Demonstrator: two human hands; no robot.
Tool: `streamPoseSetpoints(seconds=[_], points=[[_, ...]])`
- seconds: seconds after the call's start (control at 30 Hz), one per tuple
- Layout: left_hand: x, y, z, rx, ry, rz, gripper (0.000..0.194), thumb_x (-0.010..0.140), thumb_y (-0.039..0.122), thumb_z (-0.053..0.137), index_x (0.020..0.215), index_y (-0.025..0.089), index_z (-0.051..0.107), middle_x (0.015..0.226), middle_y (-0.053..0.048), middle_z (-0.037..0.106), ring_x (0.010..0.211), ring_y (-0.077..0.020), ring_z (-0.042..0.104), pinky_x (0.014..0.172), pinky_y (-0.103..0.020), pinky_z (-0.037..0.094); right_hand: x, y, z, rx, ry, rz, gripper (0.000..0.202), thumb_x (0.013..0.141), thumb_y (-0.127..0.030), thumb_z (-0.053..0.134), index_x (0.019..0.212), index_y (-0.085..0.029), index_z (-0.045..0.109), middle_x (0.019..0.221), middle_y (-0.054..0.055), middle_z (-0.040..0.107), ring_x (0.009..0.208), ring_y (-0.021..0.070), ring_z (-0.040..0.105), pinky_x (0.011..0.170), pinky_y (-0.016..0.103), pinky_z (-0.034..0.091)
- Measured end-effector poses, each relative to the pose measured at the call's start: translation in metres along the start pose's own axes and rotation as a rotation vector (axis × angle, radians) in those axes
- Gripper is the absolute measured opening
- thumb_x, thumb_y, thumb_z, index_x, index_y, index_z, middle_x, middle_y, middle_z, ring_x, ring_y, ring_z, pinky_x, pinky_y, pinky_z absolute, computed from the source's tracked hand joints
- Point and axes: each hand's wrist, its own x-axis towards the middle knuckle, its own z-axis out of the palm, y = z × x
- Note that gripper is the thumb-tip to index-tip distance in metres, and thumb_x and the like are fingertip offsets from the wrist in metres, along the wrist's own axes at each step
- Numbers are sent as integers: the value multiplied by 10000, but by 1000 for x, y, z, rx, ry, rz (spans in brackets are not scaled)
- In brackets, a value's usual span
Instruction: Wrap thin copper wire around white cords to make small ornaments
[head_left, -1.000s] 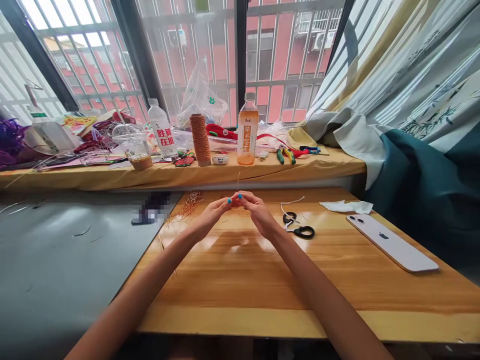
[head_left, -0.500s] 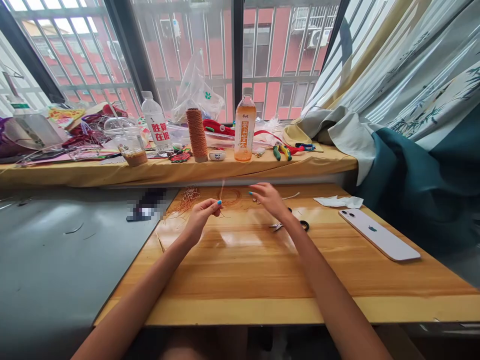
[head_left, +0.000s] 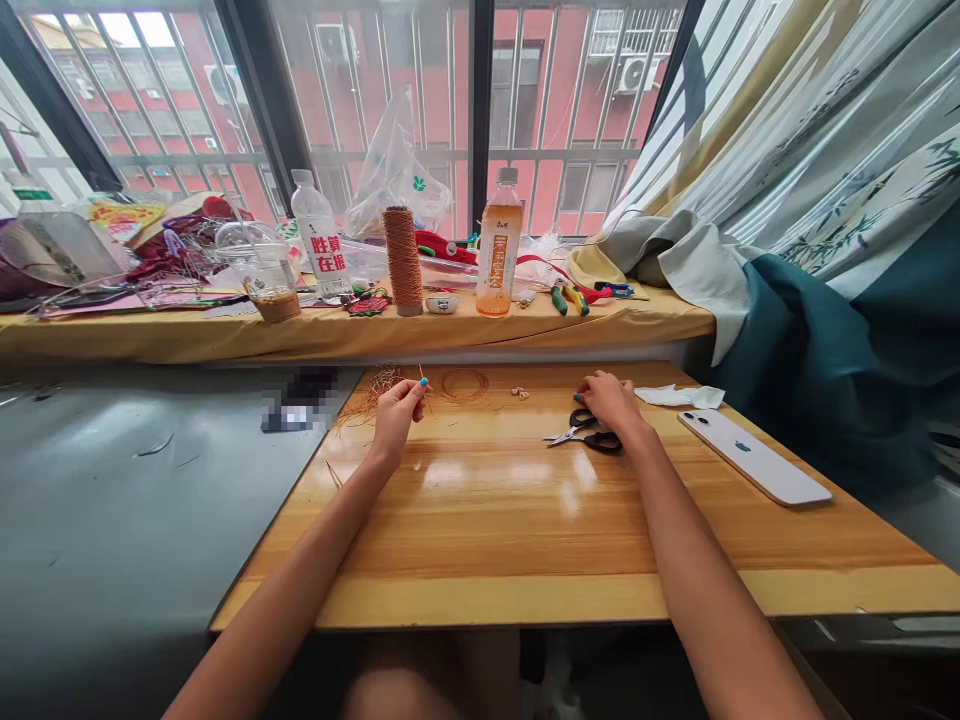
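My left hand (head_left: 399,412) is closed in a pinch at the left of the wooden table. A thin pale cord end (head_left: 421,373) sticks up from its fingertips. Just behind this hand lie a tangle of brown cords (head_left: 381,385) and a loose coil of brown cord (head_left: 463,386). My right hand (head_left: 609,400) rests low at the table's far right part, its fingers bent down and together. Whatever they pinch is hidden. Black-handled scissors (head_left: 581,434) lie spread just in front of it. Between my hands sits a small cluster of pale bits (head_left: 520,393).
A white phone (head_left: 754,455) and a crumpled tissue (head_left: 679,396) lie on the right. On the ledge behind stand a brown thread spool (head_left: 403,262), a drink bottle (head_left: 499,245), a clear bottle (head_left: 321,240), a cup (head_left: 271,290) and pliers (head_left: 570,299).
My right hand has moved right and down to the table, beyond the scissors, where a short pale cord lay earlier. My left hand has shifted slightly left and back, still pinching the pale cord.
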Motion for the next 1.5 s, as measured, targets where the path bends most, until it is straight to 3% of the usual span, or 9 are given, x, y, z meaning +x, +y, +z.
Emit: streamPoseSetpoints(seconds=[0.1, 0.23, 0.27, 0.4, 0.57, 0.77, 0.97, 1.33, 1.5], points=[[-1, 2, 4, 39, -40, 15, 248, 663, 382, 565, 657, 135, 567, 584, 19, 493, 499, -51, 404, 433, -169, 300, 1, -13, -11, 48, 100, -7, 129, 738, -174, 472, 679, -168, 587, 866, 93, 604, 896, 236, 501, 779, 395, 282], [-12, 14, 14, 44, -203, -9, 237, 691, 362, 538, 699, 126, 562, 567, 15, 507, 469, -45, 388, 406, -164, 284, -6, -62, -34, 550, 206, -179, 51, 736, -220, 510, 718, -184, 541, 774, 63, 608, 778, 188, 537, 729, 326, 335], [-16, 18, 17, 14, -247, -37, 232, 696, 356, 533, 723, 126, 547, 576, 13, 523, 436, -37, 370, 387, -165, 267, -11, -78, -40, 727, 171, -224, 70, 718, -258, 542, 706, -191, 529, 724, 44, 602, 731, 175, 541, 694, 303, 350], [-28, 31, 23, -105, -320, -82, 250, 692, 312, 545, 862, 130, 521, 617, 7, 553, 396, -20, 349, 362, -160, 265, -36, -129, -47, 1303, -344, -311, 250, 637, -408, 607, 716, -186, 526, 562, -9, 549, 543, 122, 502, 552, 258, 358], [-26, 32, 20, -167, -315, -4, 283, 691, 320, 551, 885, 114, 561, 593, 22, 500, 409, -24, 392, 371, -164, 320, -50, -150, -37, 1503, -506, -249, 252, 645, -408, 604, 642, -161, 557, 580, -26, 481, 492, 59, 399, 493, 219, 308], [-23, 25, 20, -118, -305, 20, 280, 690, 290, 550, 895, 102, 579, 589, 24, 489, 412, -23, 400, 367, -157, 344, -49, -147, -35, 1520, -548, -216, 246, 675, -395, 582, 636, -153, 559, 638, -20, 463, 494, 45, 324, 499, 220, 273], [-25, 23, 20, -110, -269, 63, 195, 697, 277, 550, 777, 100, 572, 584, 21, 505, 414, -26, 416, 373, -157, 359, -50, -144, -40, 1302, -573, -358, 262, 705, -411, 536, 652, -154, 544, 613, -19, 428, 542, 72, 334, 498, 229, 241], [-24, 27, 17, -195, -246, -67, 215, 665, 258, 581, 786, 81, 572, 608, -1, 557, 408, -38, 456, 376, -173, 385, -54, -148, -38, 877, -216, -558, 206, 775, -262, 397, 691, -157, 553, 658, 11, 450, 613, 116, 415, 586, 253, 319], [-24, 27, 17, -212, -260, -86, 205, 652, 249, 592, 760, 75, 579, 602, -2, 555, 414, -41, 461, 390, -180, 396, -54, -149, -35, 780, -175, -599, 226, 781, -227, 385, 800, -166, 602, 703, 26, 466, 675, 132, 447, 639, 257, 339]])
